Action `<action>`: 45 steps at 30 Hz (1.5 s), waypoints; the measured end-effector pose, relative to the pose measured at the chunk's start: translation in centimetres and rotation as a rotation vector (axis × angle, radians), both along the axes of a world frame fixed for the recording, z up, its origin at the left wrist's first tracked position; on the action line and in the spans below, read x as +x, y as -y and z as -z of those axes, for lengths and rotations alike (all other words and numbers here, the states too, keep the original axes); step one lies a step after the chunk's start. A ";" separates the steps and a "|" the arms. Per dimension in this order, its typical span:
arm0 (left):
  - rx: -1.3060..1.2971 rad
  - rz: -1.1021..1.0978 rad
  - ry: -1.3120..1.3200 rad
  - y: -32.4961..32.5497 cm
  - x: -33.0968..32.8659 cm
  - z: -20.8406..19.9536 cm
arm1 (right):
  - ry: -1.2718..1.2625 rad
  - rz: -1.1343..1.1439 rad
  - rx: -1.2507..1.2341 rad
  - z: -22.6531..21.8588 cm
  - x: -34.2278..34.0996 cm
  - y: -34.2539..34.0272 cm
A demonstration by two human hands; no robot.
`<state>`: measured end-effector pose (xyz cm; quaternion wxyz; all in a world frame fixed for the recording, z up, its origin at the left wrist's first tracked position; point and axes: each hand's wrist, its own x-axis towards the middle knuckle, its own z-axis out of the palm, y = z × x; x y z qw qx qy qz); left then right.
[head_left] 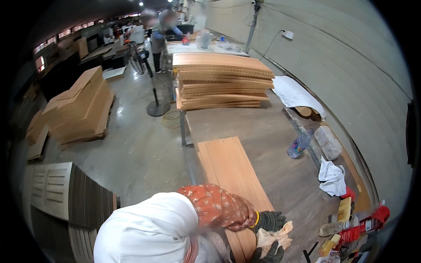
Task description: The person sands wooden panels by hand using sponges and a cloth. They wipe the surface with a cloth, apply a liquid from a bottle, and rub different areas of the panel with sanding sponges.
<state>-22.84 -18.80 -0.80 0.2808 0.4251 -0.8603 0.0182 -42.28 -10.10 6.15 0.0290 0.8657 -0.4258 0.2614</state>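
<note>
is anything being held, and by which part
Cream cloth: left hand at its far edge, right hand at its near edge; whether either actually grips it is unclear.

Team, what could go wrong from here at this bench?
Possible risks:
1. The board lies near the table's left edge; a hard push could slide it off.
2. The stacked boards sit unevenly, so a bump might shift the pile.
3. Bottles crowd the area right of the cloth; a wide sweep might knock one over.
</note>
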 end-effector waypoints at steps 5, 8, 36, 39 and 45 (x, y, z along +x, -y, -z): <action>0.166 0.072 -0.078 0.0 -1.0 -3.1 | -0.050 0.063 0.149 -0.4 -0.3 -0.7; 0.152 0.062 -0.181 0.6 -1.4 -2.2 | -0.081 0.058 0.306 -0.3 0.0 -0.8; 0.364 -0.304 -0.481 -0.6 -3.0 -3.3 | -0.050 0.279 0.149 0.6 4.7 0.5; 0.412 0.029 -0.609 -0.2 -2.2 -2.5 | -0.079 0.452 0.237 2.6 0.0 -5.1; 0.665 0.061 -0.743 1.0 -1.8 -5.8 | 0.289 0.160 0.320 1.5 1.5 7.3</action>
